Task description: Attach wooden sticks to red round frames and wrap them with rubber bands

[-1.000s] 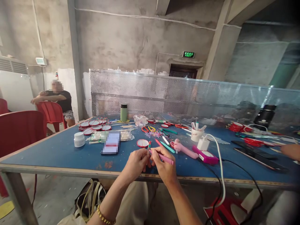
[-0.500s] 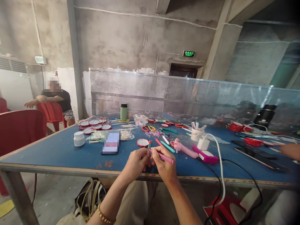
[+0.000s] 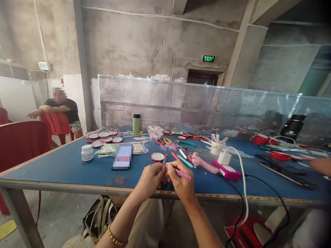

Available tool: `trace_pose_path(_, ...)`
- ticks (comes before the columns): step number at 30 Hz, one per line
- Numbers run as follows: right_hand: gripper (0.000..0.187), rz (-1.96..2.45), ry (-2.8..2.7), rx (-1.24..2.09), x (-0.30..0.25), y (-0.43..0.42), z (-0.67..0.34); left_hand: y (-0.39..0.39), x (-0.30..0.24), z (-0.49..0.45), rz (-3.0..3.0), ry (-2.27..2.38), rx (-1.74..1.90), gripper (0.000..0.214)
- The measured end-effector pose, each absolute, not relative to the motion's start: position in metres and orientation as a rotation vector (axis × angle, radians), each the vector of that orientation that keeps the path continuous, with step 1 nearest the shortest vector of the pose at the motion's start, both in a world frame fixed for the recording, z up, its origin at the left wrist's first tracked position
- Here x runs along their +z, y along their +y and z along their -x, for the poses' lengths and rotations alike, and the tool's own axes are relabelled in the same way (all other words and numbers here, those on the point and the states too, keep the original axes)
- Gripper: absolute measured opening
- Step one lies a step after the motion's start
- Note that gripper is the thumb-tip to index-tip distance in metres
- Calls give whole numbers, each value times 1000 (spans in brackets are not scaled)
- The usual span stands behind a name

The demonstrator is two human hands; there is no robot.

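Both my hands meet over the near edge of the blue table (image 3: 64, 168). My right hand (image 3: 182, 184) grips a pink pen (image 3: 184, 175) like a writing tool, its tip pointing left toward my left hand. My left hand (image 3: 151, 179) is closed in a pinch on a small item that I cannot make out; a red-and-green marker (image 3: 164, 159) shows just above its fingers. A gold bead bracelet sits on my left wrist. Just beyond my hands lie a round red-rimmed disc (image 3: 157, 157), a green marker (image 3: 184, 161) and a pink handheld fan (image 3: 204, 164).
Red-rimmed discs (image 3: 103, 136) are stacked at the back left beside a white jar (image 3: 87, 153) and a green flask (image 3: 136, 123). A white charger (image 3: 224, 158) and black cables trail right. Another person's hand (image 3: 320, 166) rests at the right edge. A person sits at the far left on red chairs.
My hands keep the same grip with only slight finger movement. The seated person at the far left has shifted an arm.
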State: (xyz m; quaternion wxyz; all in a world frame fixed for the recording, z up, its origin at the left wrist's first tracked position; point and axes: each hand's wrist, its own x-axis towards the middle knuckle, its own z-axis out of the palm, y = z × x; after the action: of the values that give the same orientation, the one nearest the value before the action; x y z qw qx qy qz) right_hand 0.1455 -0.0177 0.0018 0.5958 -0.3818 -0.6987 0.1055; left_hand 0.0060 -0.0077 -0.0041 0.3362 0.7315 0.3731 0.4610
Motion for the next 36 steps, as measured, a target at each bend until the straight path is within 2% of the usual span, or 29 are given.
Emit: trace_pose_path(36,20,875,-1579,235,1,-17,-145,-6,-6,-7,-1879,962,1193,35)
